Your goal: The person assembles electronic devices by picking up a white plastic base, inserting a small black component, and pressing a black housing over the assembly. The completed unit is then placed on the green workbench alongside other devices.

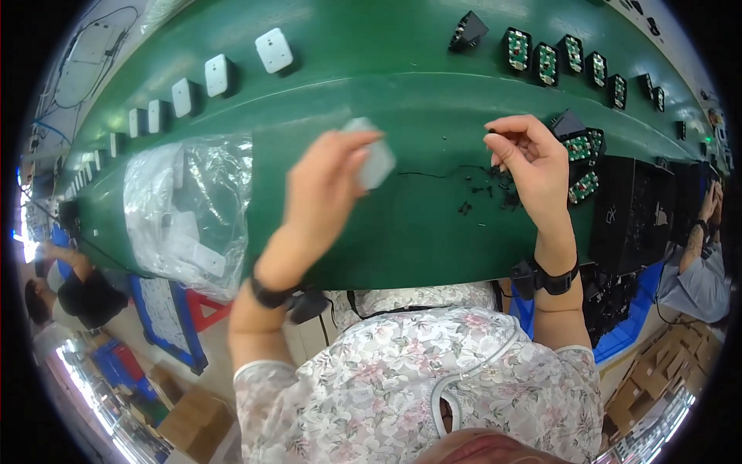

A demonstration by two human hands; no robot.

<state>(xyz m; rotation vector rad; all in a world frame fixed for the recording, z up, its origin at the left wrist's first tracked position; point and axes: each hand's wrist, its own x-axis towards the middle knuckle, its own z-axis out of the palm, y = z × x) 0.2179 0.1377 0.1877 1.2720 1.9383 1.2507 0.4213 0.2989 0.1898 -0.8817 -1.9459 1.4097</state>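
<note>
My left hand point(318, 185) is closed around a white plastic casing point(377, 164), smeared by motion, above the middle of the green table. Off to the right, my right hand point(537, 162) pinches a tiny black part point(492, 132) between thumb and forefinger. Small black pieces point(481, 188) lie scattered on the table just below and left of that hand. A thin black strand point(421, 175) stretches between the two hands. Close beside the right hand are black housings with green circuit boards point(583, 186).
A clear plastic bag point(189, 209) holding white casings lies at left. White casings point(273, 51) line the far left; black housings with circuit boards point(518, 49) line the far right. A black box point(630, 209) stands at right. Other people sit at both sides.
</note>
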